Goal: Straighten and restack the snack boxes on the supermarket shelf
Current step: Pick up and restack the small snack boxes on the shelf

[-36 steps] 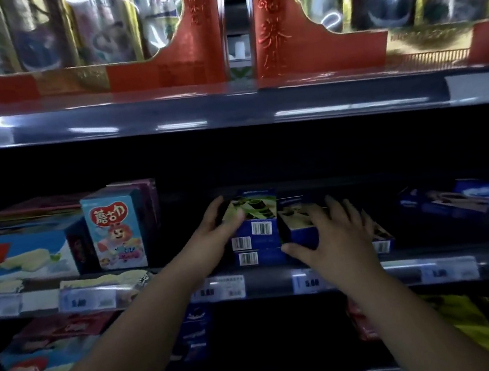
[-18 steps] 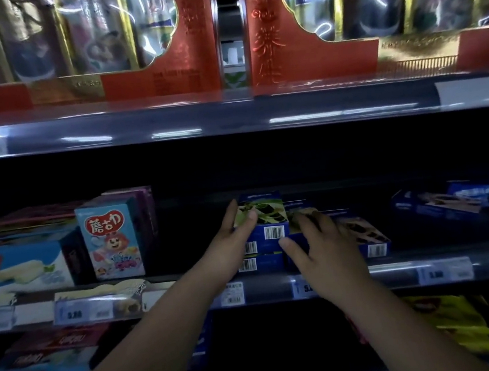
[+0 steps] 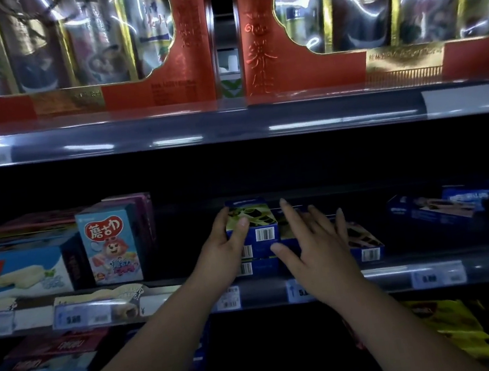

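Note:
Several small blue snack boxes stand stacked at the middle of the dim shelf (image 3: 324, 283). My left hand (image 3: 225, 253) grips the left side of the top blue box (image 3: 256, 219), thumb on its front face above the barcode. Two more blue boxes (image 3: 261, 267) lie under it. My right hand (image 3: 314, 244) rests flat with fingers spread on the neighbouring blue box, mostly hiding it. A further blue box (image 3: 363, 240) with a brown picture lies to the right of that hand, slightly askew.
To the left stand a light-blue cartoon box (image 3: 109, 249) and a wide blue-white wafer box (image 3: 21, 271). Dark blue boxes (image 3: 435, 209) lie at the right. Red gift boxes (image 3: 78, 51) fill the shelf above. Price tags line the shelf edge; yellow bags (image 3: 454, 329) sit below.
My left hand has slid up to clasp the top box's left side. My right hand has opened, its fingers now spread flat over the neighbouring box.

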